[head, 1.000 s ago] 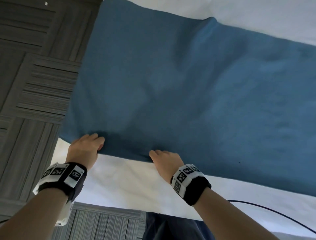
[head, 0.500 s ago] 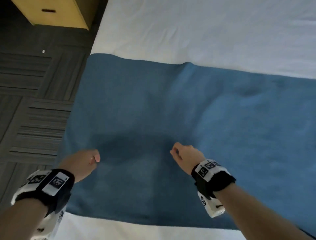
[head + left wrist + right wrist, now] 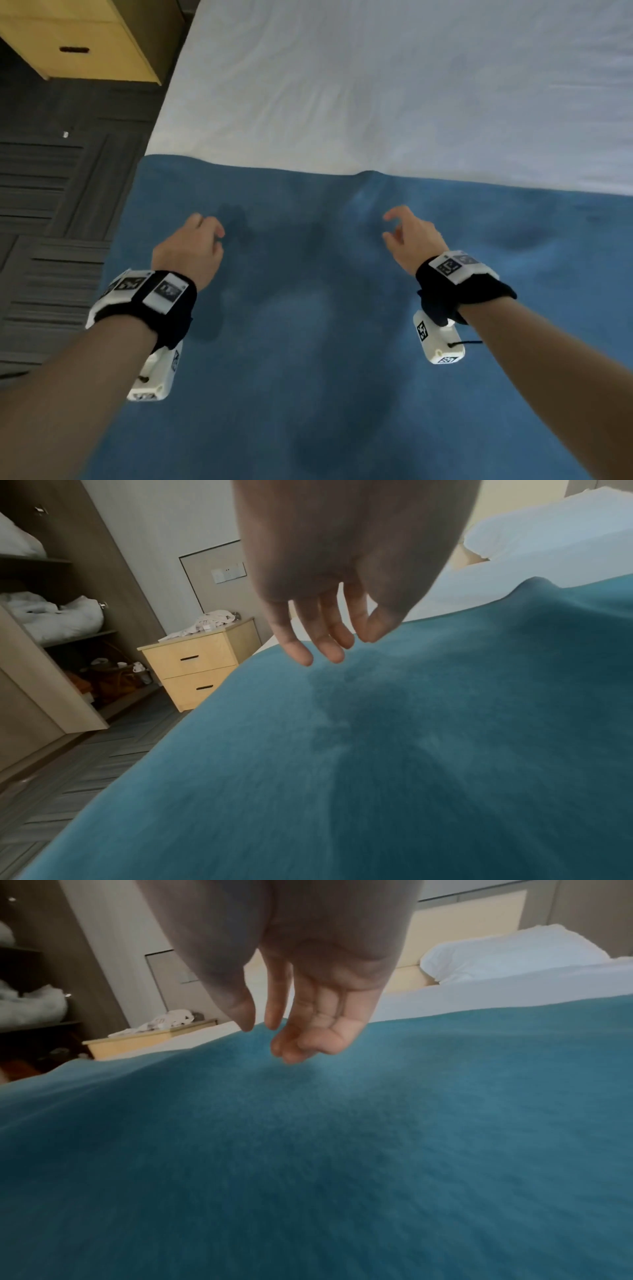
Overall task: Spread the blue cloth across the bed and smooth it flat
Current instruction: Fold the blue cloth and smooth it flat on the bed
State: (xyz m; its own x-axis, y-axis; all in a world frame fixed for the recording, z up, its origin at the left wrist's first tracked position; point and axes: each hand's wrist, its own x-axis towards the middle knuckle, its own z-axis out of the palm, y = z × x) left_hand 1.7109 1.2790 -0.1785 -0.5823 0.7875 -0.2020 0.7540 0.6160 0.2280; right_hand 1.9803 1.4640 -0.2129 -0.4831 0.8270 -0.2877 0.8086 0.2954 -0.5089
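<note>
The blue cloth (image 3: pixel 308 325) lies spread over the near part of the white bed (image 3: pixel 376 96), with a small raised fold at its far edge. My left hand (image 3: pixel 205 228) hovers just above the cloth's left part, fingers loose and holding nothing. In the left wrist view the left hand (image 3: pixel 325 642) has relaxed fingers pointing down at the blue cloth (image 3: pixel 411 750). Further right, my right hand (image 3: pixel 394 224) is also above the cloth with fingers spread. Seen from the right wrist, the right hand (image 3: pixel 274 1039) hangs loose over the blue cloth (image 3: pixel 342 1150).
A yellow wooden nightstand (image 3: pixel 78 41) stands on the dark floor (image 3: pixel 51 205) left of the bed; the nightstand (image 3: pixel 195 666) has clothes on top. An open wardrobe (image 3: pixel 51 615) holds white bedding. A white pillow (image 3: pixel 514 953) lies at the bed's head.
Both hands held the cloth's near edge a second ago, then let go and moved forward over it. The cloth has dropped onto the bed, and the hands have gone from fists to loose fingers.
</note>
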